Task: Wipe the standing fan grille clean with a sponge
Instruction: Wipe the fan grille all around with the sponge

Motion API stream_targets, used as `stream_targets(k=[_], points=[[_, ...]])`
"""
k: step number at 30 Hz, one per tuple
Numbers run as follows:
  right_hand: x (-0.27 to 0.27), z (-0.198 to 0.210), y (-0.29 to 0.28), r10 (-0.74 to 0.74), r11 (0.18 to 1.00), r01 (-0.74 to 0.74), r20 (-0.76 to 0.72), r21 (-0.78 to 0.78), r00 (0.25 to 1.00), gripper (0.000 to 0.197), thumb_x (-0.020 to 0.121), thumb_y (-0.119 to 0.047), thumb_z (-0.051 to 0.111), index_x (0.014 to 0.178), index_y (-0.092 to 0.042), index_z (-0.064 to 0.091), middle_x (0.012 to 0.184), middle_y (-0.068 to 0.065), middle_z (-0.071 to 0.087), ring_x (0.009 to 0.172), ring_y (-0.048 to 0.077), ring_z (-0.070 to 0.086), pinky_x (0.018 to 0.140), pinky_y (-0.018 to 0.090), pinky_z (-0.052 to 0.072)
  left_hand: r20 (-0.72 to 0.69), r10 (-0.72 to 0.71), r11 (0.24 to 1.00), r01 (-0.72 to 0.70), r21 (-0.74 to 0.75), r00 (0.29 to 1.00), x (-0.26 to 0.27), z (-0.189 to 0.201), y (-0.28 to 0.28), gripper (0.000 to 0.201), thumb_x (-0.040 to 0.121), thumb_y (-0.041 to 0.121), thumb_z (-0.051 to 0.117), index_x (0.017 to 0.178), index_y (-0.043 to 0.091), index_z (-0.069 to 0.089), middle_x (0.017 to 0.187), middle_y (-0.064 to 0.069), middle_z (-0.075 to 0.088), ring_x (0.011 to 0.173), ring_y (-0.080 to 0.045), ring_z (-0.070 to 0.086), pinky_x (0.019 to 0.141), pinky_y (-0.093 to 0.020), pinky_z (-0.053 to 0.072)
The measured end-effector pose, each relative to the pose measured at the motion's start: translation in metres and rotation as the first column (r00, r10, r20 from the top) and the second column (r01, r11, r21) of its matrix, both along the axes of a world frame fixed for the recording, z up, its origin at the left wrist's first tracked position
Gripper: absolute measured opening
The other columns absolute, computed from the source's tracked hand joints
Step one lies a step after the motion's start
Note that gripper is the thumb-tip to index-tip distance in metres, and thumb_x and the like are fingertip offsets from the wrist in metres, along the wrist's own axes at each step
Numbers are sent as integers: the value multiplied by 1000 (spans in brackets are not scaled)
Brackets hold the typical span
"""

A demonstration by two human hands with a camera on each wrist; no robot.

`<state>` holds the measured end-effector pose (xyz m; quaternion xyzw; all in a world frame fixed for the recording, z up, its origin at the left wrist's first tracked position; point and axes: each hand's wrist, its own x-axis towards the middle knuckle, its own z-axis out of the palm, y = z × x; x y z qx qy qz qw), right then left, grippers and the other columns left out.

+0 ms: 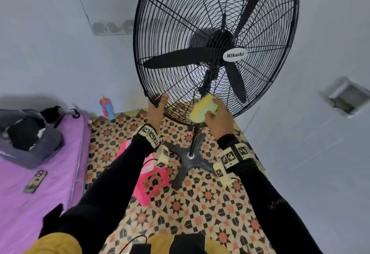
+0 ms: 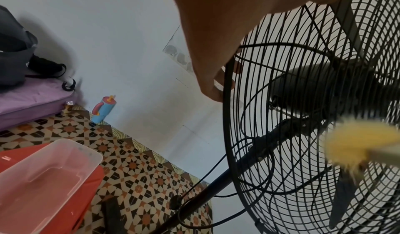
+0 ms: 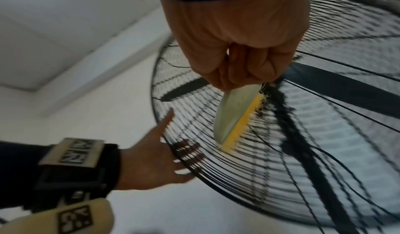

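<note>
Our right hand [image 1: 218, 121] gripped the pale-green, yellow-faced sponge [image 1: 204, 108], its long axis lying along the lower wires of the black round wire fan grille [image 1: 176, 23]. Our left hand [image 1: 157, 110], fingers curled, steadied the rim just left of it.

— What covers the ground here?

— A patterned floor [image 1: 200, 203] of star-and-diamond tiles in black, cream and orange. The standing fan's cross-shaped base [image 1: 190, 161] sits on it, beside a pink plastic stool [image 1: 152, 181].

— And along the wall?

— A blue and pink cup [image 1: 107, 106] stands on the floor at the wall's foot, near the mattress corner.

— The mattress?

— A purple mattress [image 1: 40, 193] lies at left on the floor. On it rest a grey and black bag [image 1: 30, 133] and a phone [image 1: 35, 181], well apart.
</note>
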<state>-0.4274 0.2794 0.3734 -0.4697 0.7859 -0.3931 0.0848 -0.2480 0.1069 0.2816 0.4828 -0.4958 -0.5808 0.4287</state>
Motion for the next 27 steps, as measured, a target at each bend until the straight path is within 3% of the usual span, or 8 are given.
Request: stream_targets(k=[3, 5, 7, 10, 13, 18, 23, 27], points=[[12, 11, -11, -2, 997, 7, -71, 74, 998, 50, 99, -16, 54, 147, -13, 40, 77, 3, 65, 69, 20, 63, 54, 24, 42, -7, -2, 1000, 1, -19, 1000, -2, 3, 4, 88, 76, 88, 64, 150, 48, 38, 158, 10, 48, 144, -20, 48, 116, -62, 38], [18, 18, -15, -57, 977, 69, -61, 200, 996, 52, 98, -15, 56, 146, -9, 35, 99, 13, 69, 93, 32, 67, 68, 30, 46, 12, 4, 1000, -4, -21, 1000, -2, 1, 2, 89, 75, 90, 64, 149, 48, 38, 157, 9, 49, 143, -21, 49, 115, -61, 40], [23, 27, -21, -98, 966, 108, -53, 236, 994, 50, 98, -13, 59, 142, -4, 37, 111, 16, 67, 99, 33, 65, 74, 34, 50, 31, 18, 1000, -18, -25, 999, -2, -5, -1, 91, 74, 91, 64, 150, 48, 39, 155, 9, 51, 141, -22, 52, 114, -59, 43], [37, 43, -29, 1, 993, 0, -7, 121, 1000, 40, 100, -13, 57, 137, -6, 44, 105, 10, 67, 84, 21, 64, 74, 31, 59, 45, 19, 999, -17, -29, 999, -3, -1, 1, 92, 75, 90, 63, 151, 43, 40, 152, 6, 54, 139, -23, 54, 112, -57, 46], [37, 44, -27, 73, 997, -73, 5, -6, 997, 26, 100, -14, 55, 125, -16, 50, 86, 1, 65, 65, 13, 60, 54, 19, 46, 49, 40, 999, -38, -34, 998, -1, 6, 2, 95, 75, 91, 61, 152, 40, 39, 154, 5, 53, 141, -23, 51, 113, -58, 44], [22, 30, -14, -65, 982, 75, -64, 172, 996, 26, 98, -10, 58, 121, -8, 47, 95, 7, 66, 84, 25, 66, 63, 25, 44, 6, 10, 1000, -10, -1, 1000, -2, 4, 8, 94, 72, 90, 67, 149, 43, 41, 153, 5, 53, 139, -24, 53, 115, -57, 43], [29, 33, -18, 133, 990, -132, 11, -58, 991, 14, 100, -14, 56, 107, -17, 45, 79, 1, 60, 60, 18, 61, 49, 19, 46, -14, 36, 999, -36, -30, 999, -2, 18, 11, 101, 75, 89, 65, 155, 35, 37, 155, 4, 51, 141, -23, 51, 117, -57, 40], [12, 40, -9, 8, 985, 4, 67, -173, 998, 16, 94, -14, 61, 100, -19, 47, 76, -8, 55, 61, 9, 60, 52, 10, 38, -12, 9, 999, -10, -33, 1000, 2, 16, 13, 95, 76, 87, 67, 153, 39, 38, 154, 5, 53, 139, -23, 54, 115, -56, 43]])
